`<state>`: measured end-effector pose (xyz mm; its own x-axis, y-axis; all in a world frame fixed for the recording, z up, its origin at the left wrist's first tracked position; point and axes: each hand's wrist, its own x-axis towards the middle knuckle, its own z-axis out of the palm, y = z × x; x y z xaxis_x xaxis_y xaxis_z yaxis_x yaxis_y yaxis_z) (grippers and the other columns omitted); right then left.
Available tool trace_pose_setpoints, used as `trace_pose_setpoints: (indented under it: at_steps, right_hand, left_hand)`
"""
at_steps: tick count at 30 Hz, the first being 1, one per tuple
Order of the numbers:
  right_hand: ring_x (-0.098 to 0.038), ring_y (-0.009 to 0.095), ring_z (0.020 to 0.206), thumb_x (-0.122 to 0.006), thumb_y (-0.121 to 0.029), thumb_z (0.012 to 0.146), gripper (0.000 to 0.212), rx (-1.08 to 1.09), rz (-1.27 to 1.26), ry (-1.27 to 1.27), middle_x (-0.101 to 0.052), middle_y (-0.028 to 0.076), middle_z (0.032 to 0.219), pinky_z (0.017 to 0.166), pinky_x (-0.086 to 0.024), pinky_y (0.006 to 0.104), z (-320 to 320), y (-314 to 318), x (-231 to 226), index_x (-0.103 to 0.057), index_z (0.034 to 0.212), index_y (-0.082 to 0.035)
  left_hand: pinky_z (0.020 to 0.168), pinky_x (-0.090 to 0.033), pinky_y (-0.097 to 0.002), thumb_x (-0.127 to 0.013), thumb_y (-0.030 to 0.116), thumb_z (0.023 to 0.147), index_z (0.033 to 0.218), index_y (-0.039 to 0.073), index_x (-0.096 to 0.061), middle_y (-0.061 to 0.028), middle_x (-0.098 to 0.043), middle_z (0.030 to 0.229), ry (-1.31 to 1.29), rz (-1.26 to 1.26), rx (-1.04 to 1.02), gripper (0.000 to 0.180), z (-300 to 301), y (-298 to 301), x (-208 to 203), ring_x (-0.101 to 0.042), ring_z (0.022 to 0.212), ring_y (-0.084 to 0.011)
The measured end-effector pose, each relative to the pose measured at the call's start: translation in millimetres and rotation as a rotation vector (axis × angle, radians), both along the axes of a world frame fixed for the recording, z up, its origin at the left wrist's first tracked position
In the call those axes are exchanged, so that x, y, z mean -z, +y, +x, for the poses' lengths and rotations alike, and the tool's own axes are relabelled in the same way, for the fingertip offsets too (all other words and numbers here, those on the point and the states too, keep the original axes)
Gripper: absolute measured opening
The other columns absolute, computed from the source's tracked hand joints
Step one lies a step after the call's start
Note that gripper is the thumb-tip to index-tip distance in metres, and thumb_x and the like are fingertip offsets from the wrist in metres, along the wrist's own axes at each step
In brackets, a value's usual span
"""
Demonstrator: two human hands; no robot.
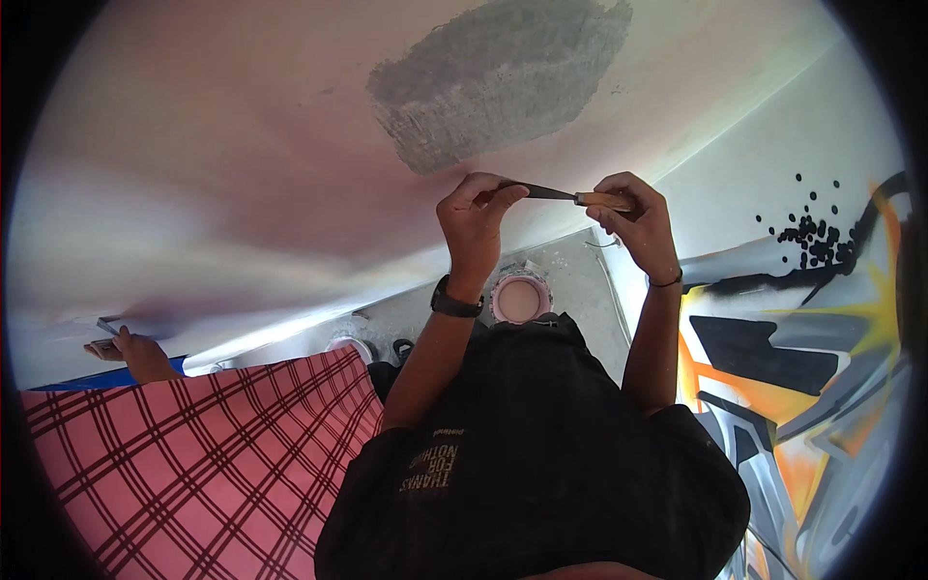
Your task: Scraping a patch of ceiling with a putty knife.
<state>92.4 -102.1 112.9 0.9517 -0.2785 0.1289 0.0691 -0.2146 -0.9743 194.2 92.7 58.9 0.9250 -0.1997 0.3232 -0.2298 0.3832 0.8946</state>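
Both my hands are raised in front of the wall, joined by a putty knife (pixel 549 192) that lies almost level between them. My right hand (pixel 635 217) is closed round its wooden handle. At the other end, my left hand (pixel 476 217) pinches the dark blade between thumb and fingers; part of the blade is hidden behind them. Just above, a rough grey patch (pixel 493 82) shows on the pale wall (pixel 242 145). Below my hands, a round bucket (pixel 520 298) with a pinkish-white paste or paint in it stands on the floor.
At far left, another person's hand (pixel 145 356) holds a flat-bladed tool near the wall. A pink checked cloth (pixel 213 454) covers the lower left. A second white bucket (pixel 350 345) stands near it. The right wall (pixel 812 387) carries a painted mural. A cable (pixel 617 280) runs along the floor.
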Motion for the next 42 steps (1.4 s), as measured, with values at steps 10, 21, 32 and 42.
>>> trace_pose_setpoints:
  at_steps: [10,21,32,42]
  right_hand:
    - [-0.067,0.012,0.086,-0.070,-0.006,0.088,0.020,0.121,-0.445,-0.012,-0.073,0.011,0.093,0.077,-0.052,0.0259,-3.4,-34.5,-36.9,-0.067,0.106,0.004]
    - [-0.068,0.015,0.085,-0.071,-0.007,0.088,0.022,0.061,-0.482,-0.101,-0.072,0.012,0.095,0.073,-0.055,0.0254,19.3,-32.2,-37.7,-0.069,0.107,0.003]
    - [-0.070,0.018,0.084,-0.070,-0.006,0.088,0.022,0.102,-0.627,-0.215,-0.072,0.014,0.093,0.072,-0.056,0.0288,27.7,-3.3,-22.5,-0.068,0.108,0.004]
    - [-0.071,0.022,0.082,-0.069,-0.001,0.086,0.019,0.059,-0.724,-0.272,-0.071,0.015,0.090,0.071,-0.055,0.0295,30.2,24.0,-25.0,-0.068,0.104,0.003]
  left_hand:
    - [0.062,-0.049,-0.0270,-0.076,0.007,0.084,0.085,0.001,-0.062,-0.0054,-0.065,0.081,0.275,0.106,-0.093,0.015,-52.8,-34.1,-24.1,-0.061,0.069,-0.0129]
    - [0.062,-0.049,-0.0267,-0.071,0.016,0.091,0.086,-0.001,-0.059,-0.0063,-0.063,0.073,0.025,-0.110,-0.086,0.022,-20.0,-101.2,-33.5,-0.062,0.069,-0.0120]
    - [0.050,-0.039,-0.0225,-0.072,0.013,0.091,0.074,0.004,-0.044,-0.0019,-0.053,0.060,0.237,-0.263,-0.149,0.035,-18.6,-86.6,-46.7,-0.053,0.057,-0.0048]
    - [0.051,-0.037,-0.0232,-0.065,0.008,0.095,0.076,0.004,-0.041,-0.0001,-0.049,0.062,0.169,-0.251,-0.232,0.031,-17.5,-62.6,-47.1,-0.046,0.059,-0.0032]
